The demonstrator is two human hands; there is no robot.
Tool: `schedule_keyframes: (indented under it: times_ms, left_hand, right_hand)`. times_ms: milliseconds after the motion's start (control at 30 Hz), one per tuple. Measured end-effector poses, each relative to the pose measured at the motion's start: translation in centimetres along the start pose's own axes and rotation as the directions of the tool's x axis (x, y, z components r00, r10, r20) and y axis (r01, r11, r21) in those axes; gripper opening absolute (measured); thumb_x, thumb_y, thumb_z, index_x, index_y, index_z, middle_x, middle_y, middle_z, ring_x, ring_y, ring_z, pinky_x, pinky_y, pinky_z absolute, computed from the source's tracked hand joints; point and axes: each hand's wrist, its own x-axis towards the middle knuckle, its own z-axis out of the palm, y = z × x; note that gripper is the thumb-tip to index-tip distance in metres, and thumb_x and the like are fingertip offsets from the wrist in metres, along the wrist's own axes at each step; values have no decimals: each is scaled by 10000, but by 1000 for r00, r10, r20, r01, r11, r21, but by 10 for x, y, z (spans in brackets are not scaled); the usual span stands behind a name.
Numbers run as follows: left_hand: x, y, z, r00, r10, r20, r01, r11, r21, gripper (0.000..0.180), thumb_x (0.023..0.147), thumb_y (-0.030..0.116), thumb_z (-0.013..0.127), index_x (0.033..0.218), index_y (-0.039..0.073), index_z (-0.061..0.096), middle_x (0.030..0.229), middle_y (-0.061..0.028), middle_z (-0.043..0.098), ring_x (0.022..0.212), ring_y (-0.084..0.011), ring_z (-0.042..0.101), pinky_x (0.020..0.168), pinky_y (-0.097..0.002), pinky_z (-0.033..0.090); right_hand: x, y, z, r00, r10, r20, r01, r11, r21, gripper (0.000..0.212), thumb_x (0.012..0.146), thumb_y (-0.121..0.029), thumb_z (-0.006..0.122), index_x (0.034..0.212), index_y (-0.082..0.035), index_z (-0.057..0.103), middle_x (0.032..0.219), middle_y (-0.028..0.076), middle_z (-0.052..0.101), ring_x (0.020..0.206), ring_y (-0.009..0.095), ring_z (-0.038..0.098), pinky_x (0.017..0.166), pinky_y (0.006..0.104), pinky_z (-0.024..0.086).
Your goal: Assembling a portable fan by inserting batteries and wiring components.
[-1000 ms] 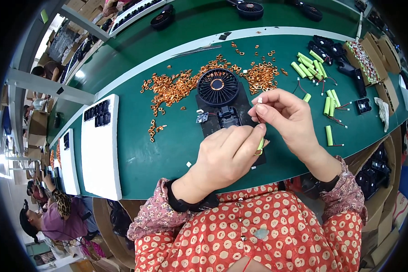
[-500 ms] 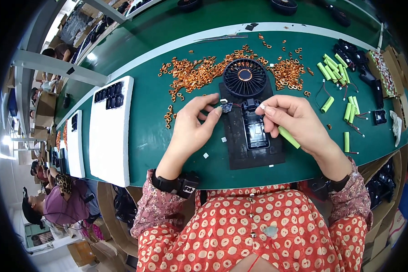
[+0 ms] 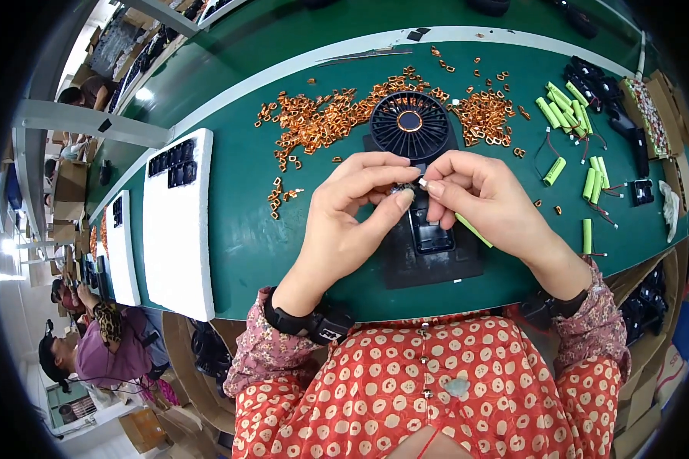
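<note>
A black handheld fan [image 3: 410, 126] with a round grille lies on a dark mat [image 3: 407, 264], its open handle shell [image 3: 435, 241] toward me. Over the handle, my left hand [image 3: 348, 222] pinches a small circuit board, now mostly hidden by the fingers. My right hand [image 3: 494, 205] is closed on a small white plug [image 3: 423, 183] between thumb and forefinger. Beneath that hand a green battery cell [image 3: 473, 231] shows in part. Both sets of fingertips are close together, the plug beside the board; whether they touch I cannot tell.
Loose copper-coloured rings [image 3: 314, 126] lie in heaps around the fan head. More green battery cells [image 3: 563, 111] with wires are at the right, near black parts and a cardboard box [image 3: 654, 115]. White foam boards [image 3: 177, 245] stand left. Co-workers sit farther left.
My left hand has moved right with the circuit board, bringing it over the handle to the plug. The right hand has shifted slightly left, still holding the plug.
</note>
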Motion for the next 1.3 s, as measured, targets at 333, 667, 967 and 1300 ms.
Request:
schedule_keyframes:
  times_ms: [333,667,967,1300]
  left_hand:
    - [0,-7,12,986,-166,-5,161,964,-211,238,902,-44,701,1136,-30,660,1153,-82,596,969,-133,669,814,-244,584]
    - [-4,-9,22,991,-94,-97,71,973,-221,224,928,-38,664,1151,-37,685,1098,-101,646,906,-155,713,791,-257,618]
    - [-4,-8,21,987,46,-153,-36,997,68,239,899,-11,706,1130,38,749,1052,-116,731,911,-164,711,765,-271,573]
    - [-5,-9,21,988,7,-155,-7,1000,-4,297,894,-22,703,1172,73,748,1062,-108,740,943,-159,698,829,-270,545]
  right_hand:
    - [-12,-5,-2,994,113,7,-113,984,135,168,1019,-129,569,993,30,617,802,89,699,677,117,667,629,243,537]
    - [-5,-10,5,994,111,-2,-111,989,99,195,1023,-129,552,988,51,619,813,109,704,688,132,676,631,255,556]
    - [-3,-10,5,992,128,-7,-127,985,118,192,1019,-138,565,985,41,624,807,112,707,665,132,676,617,246,551]
    - [8,-14,-2,986,166,23,-167,982,92,191,1003,-161,621,956,24,622,798,108,716,651,129,681,597,243,543]
